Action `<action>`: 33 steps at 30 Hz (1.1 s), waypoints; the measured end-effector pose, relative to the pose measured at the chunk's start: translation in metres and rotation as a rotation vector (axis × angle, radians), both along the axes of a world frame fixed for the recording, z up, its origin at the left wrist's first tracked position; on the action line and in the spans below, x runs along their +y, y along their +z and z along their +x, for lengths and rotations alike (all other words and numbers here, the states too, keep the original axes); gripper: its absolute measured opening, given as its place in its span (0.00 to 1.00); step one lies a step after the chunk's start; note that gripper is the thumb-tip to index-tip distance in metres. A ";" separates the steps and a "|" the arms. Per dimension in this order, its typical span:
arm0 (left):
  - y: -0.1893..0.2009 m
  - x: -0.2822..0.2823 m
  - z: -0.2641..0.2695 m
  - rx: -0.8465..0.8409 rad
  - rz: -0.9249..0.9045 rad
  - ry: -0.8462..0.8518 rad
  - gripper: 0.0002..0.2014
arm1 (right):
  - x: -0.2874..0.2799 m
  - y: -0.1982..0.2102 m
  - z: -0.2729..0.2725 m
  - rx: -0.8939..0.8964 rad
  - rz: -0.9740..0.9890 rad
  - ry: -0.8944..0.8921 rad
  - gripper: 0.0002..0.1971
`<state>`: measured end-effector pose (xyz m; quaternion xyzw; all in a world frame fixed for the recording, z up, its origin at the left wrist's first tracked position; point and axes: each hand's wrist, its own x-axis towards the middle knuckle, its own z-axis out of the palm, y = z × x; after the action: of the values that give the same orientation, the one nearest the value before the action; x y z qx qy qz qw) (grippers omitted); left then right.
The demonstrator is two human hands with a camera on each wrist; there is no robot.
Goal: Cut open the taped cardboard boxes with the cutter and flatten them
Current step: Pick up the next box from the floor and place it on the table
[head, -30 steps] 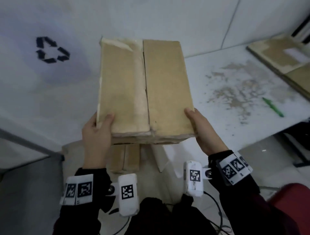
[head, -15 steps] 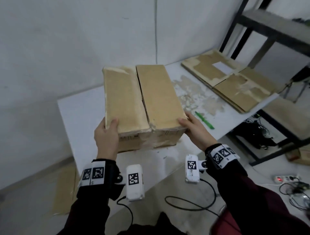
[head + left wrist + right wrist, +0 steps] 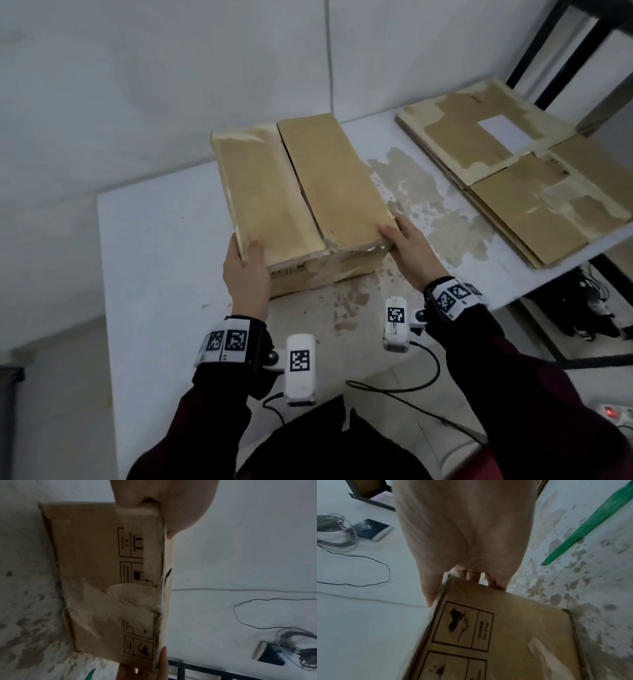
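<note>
A taped cardboard box (image 3: 301, 192) lies lengthwise on the white table (image 3: 154, 257), its two top flaps meeting along a centre seam. My left hand (image 3: 245, 270) grips its near left corner, thumb on top. My right hand (image 3: 407, 250) grips the near right corner, thumb on the top flap. The left wrist view shows the box's printed end face (image 3: 102, 574) with torn tape. In the right wrist view the box's corner (image 3: 513, 635) is under my right hand (image 3: 462, 534), and the green cutter (image 3: 590, 524) lies on the stained tabletop just to the right. The head view hides the cutter.
A stack of flattened cardboard (image 3: 513, 171) covers the table's right end. A black shelf frame (image 3: 565, 51) stands behind it. The white wall runs close behind the box. Cables (image 3: 394, 387) and a power strip (image 3: 613, 413) lie on the floor.
Both hands have carried the box from mid-air in front of the wall down onto the table. The head has turned right, so the flattened cardboard is now in view.
</note>
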<state>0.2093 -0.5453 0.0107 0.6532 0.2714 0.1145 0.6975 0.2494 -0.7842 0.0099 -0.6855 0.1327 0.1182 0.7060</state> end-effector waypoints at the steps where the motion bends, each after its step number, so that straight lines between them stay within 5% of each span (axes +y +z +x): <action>1: -0.001 -0.005 0.005 0.008 0.001 0.009 0.17 | -0.002 0.000 0.007 -0.010 0.001 -0.005 0.27; 11: -0.009 -0.023 0.024 0.124 0.219 0.121 0.25 | -0.008 -0.016 0.031 -0.003 0.050 0.003 0.07; 16: -0.001 -0.036 0.016 0.117 0.843 -0.010 0.30 | -0.023 -0.019 0.039 -0.025 0.048 0.133 0.27; 22: 0.008 -0.062 0.011 0.154 1.251 -0.177 0.27 | -0.040 -0.019 0.046 -0.041 0.044 0.291 0.26; 25: 0.006 -0.077 0.012 0.083 1.266 -0.416 0.31 | -0.050 -0.017 0.045 -0.070 0.015 0.380 0.23; 33: 0.014 -0.072 0.025 0.098 1.467 -0.414 0.29 | -0.089 -0.025 0.042 -0.132 -0.106 0.345 0.18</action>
<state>0.2339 -0.6173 0.0243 0.9911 0.0285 0.1031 0.0794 0.2916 -0.8729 -0.0146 -0.7405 -0.0274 0.1852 0.6455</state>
